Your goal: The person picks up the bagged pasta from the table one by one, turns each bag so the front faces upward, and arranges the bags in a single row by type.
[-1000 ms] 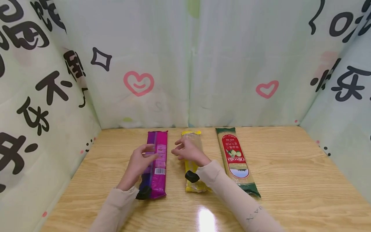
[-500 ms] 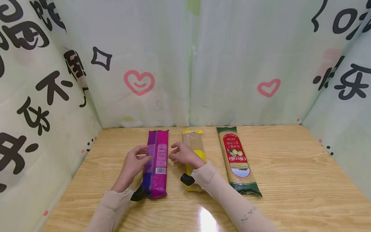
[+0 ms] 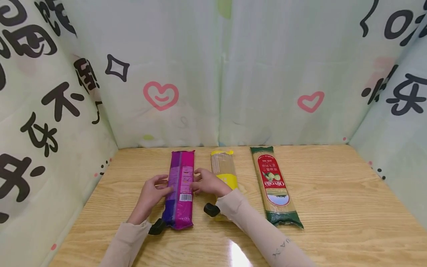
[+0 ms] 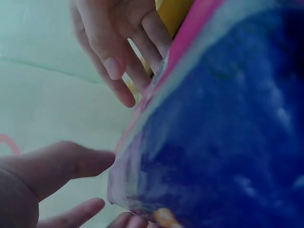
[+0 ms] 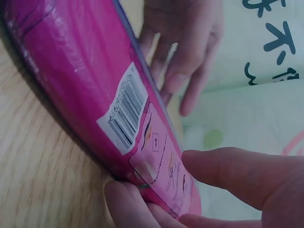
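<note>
A long purple-and-pink plastic packet [image 3: 184,217] lies flat on the table, barcode side up, between both hands. My left hand [image 3: 151,194] is at its left edge, the thumb reaching over the top. In the left wrist view its thumb [image 4: 78,164] meets the packet's edge, and other fingertips are partly hidden low beside it. My right hand [image 3: 211,183] is at the opposite edge with loosely bent fingers. The right wrist view shows that thumb [image 5: 228,166] at the printed face and fingertips [image 5: 126,202] along the side near the tabletop.
A yellow-banded clear packet of spaghetti [image 3: 223,163] lies partly under the right hand and sleeve. Farther right is a green-ended Olivoilà spaghetti packet [image 3: 274,189]. The wooden table [image 3: 340,207] is enclosed by printed curtains [image 3: 260,74] at the back and sides.
My right hand has moved left, off the yellow-banded packet to the purple packet's right edge. My left hand has drawn back slightly left and down to its left edge. The packets stay put.
</note>
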`<state>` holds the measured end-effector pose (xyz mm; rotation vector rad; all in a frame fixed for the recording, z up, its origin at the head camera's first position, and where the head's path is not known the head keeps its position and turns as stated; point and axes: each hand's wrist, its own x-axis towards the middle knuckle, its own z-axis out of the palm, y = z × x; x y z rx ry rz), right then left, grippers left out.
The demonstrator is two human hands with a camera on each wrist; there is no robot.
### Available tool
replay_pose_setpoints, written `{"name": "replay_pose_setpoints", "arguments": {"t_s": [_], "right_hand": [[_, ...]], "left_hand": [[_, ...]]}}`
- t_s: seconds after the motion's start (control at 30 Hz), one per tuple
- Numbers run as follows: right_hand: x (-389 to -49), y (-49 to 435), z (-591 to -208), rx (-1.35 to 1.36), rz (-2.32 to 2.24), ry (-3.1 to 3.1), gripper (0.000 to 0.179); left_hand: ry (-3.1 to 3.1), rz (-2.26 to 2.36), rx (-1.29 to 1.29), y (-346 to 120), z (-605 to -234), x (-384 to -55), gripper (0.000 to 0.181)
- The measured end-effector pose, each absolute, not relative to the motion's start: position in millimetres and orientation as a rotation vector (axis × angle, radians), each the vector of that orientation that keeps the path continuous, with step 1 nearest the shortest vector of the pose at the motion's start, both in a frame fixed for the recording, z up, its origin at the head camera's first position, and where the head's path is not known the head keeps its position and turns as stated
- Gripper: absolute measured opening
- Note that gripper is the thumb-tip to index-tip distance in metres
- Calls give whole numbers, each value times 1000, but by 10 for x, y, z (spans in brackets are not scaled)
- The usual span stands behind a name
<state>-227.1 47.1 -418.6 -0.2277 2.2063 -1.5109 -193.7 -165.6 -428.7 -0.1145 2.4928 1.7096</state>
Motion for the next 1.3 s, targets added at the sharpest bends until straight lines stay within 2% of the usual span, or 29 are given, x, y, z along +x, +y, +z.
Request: {"name": "replay_pose_setpoints", "arguments": {"t_s": [0.37,0.8,1.3], "right_hand": [[-2244,436,-4190,-241,-1607,2101,71],[-2238,367,-4186,-222,-1603,2098,69],[-2223,371,-4222,-168,-1634,2121,54]], "left_hand": [[2431,1701,-135,-1679,-4352,-1956,64],[2398,1663,-145,-1686,-4305,-1977,74],[2383,1693,-188,-1678,-4332,-2003,62]]}}
